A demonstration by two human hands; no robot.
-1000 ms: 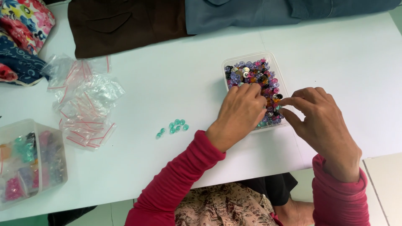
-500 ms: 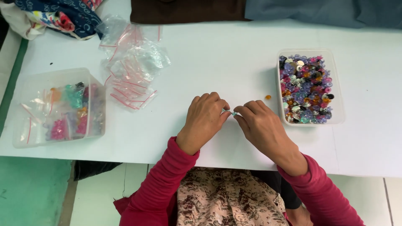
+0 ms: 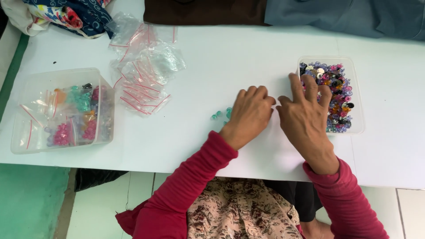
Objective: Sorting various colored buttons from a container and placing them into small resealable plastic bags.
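While both hands rest on the white table (image 3: pixel 212 66), I note the left hand (image 3: pixel 250 116) lying knuckles up with its fingers curled under; whether it grips anything I cannot tell. Just beside its thumb side lie a few small teal beads (image 3: pixel 221 114), partly hidden by the hand. The right hand (image 3: pixel 305 117) is spread fairly open, palm down, its fingertips (image 3: pixel 295 84) reaching over the near edge of the clear tray of mixed beads (image 3: pixel 354 95); I see nothing pinched in it. The two hands sit just beside each other, nearly touching. Well apart on the far left stands a clear tub (image 3: pixel 26 141) holding bagged beads, and a heap of small zip bags (image 3: pixel 141 75) lies between it and the hands.
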